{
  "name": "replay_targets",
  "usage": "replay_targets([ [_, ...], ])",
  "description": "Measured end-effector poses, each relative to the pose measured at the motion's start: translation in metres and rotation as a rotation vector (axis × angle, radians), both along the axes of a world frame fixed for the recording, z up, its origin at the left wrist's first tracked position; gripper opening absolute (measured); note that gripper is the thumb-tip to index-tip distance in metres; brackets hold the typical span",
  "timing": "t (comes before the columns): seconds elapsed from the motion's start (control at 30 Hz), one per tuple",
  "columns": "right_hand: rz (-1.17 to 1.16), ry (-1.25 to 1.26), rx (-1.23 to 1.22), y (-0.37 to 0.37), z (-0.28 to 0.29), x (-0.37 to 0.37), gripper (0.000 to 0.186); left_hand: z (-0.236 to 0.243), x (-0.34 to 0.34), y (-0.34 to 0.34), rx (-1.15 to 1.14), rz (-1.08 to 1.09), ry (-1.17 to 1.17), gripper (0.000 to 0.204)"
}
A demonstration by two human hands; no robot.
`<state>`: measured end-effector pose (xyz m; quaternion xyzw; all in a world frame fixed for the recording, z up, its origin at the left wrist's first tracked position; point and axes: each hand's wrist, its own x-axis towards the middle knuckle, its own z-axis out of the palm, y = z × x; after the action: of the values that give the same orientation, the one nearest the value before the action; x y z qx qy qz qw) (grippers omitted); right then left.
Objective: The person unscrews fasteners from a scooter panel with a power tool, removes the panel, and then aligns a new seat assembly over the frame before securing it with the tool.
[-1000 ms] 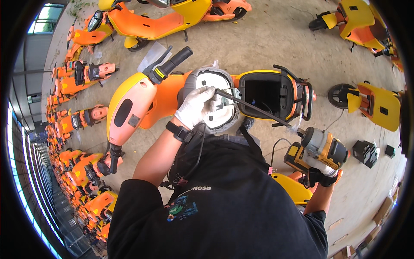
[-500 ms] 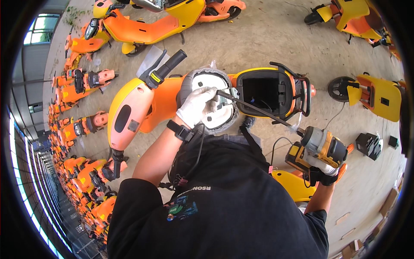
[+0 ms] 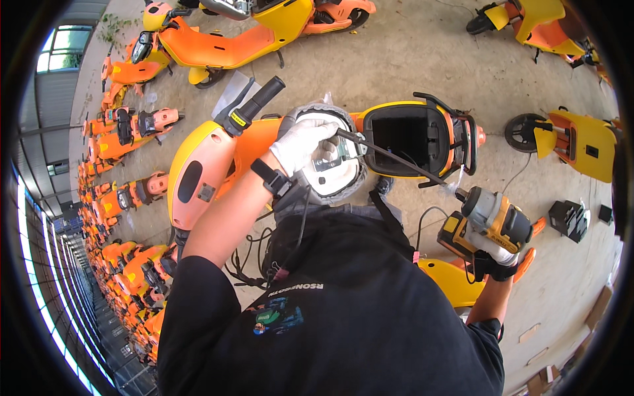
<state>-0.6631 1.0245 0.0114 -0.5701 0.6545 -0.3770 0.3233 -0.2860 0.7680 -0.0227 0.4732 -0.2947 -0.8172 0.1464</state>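
My right hand [image 3: 490, 245], in a white glove, grips a yellow-and-black cordless impact driver [image 3: 494, 218] out to my right. A long dark extension rod [image 3: 396, 158] runs from its chuck leftward across the open compartment [image 3: 397, 142] of an orange-and-yellow scooter. My left hand [image 3: 300, 146], also white-gloved, has its thumb and forefinger closed at the rod's far end; the fingers hide whether a small part sits there. Below that hand is the flipped-up seat [image 3: 328, 183], its white underside showing inside a grey rim. A metal hinge [image 3: 356, 146] lies beside the rod's tip.
The scooter's handlebar [image 3: 261, 102] and orange-yellow front cover [image 3: 198, 171] stand at left. Other scooters surround me, one [image 3: 581, 145] at right, with dense rows along the left. A black box [image 3: 568, 220] lies on the concrete floor, and cardboard [image 3: 541, 381] at lower right.
My left hand and the rod's tip have shifted slightly up and right, and my left elbow has swung outward to the left. The driver has barely moved.
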Motion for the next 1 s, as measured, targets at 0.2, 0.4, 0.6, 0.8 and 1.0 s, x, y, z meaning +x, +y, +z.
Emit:
replay_targets([
  [0.2, 0.01, -0.25, 0.131, -0.002, 0.007, 0.0, 0.045, -0.004, -0.025, -0.013, -0.059, 0.03, 0.033, 0.018],
  [0.4, 0.021, -0.053, 0.06, 0.028, -0.03, -0.013, 0.042, -0.044, -0.074, -0.012, 0.054, 0.296, 0.123, 0.015],
  [0.6, 0.318, 0.178, 0.084, 0.011, -0.029, 0.007, 0.039, -0.139, -0.091, 0.003, 0.235, 0.393, -0.032, 0.013],
  [0.8, 0.112, -0.353, 0.311, 0.002, -0.027, 0.044, 0.017, -0.164, -0.08, 0.011, 0.354, 0.353, -0.136, 0.013],
  [1.0, -0.032, -0.568, 0.458, 0.0, -0.049, 0.078, 0.024, -0.192, -0.071, 0.022, 0.535, 0.477, -0.176, 0.013],
])
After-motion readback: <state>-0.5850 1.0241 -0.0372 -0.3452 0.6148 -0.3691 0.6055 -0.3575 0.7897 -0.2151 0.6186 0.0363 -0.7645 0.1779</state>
